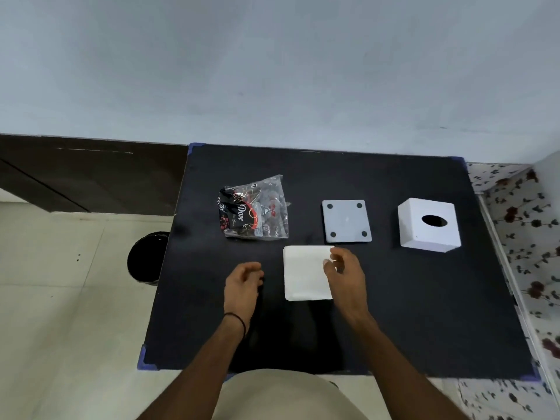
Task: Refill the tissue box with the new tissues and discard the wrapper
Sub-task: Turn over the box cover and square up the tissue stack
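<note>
Black tabletop (pixel 409 298): white square tissue stack (pixel 306 272), flat at centre; crumpled clear wrapper (pixel 256 209) beyond-left; white tissue box (pixel 428 225) right. My right hand (pixel 345 274) hangs over the stack's edge, fingers loosely curled, empty; left hand (pixel 242 286) alike.

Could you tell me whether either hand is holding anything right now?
Neither: the left hand is empty, and the right hand hovers over the tissues.

Both forearms are bare with no sleeves in view, a thin black cord band (pixel 239 321) circles the left wrist, and beige clothing (pixel 288 395) covers the lap.
</note>
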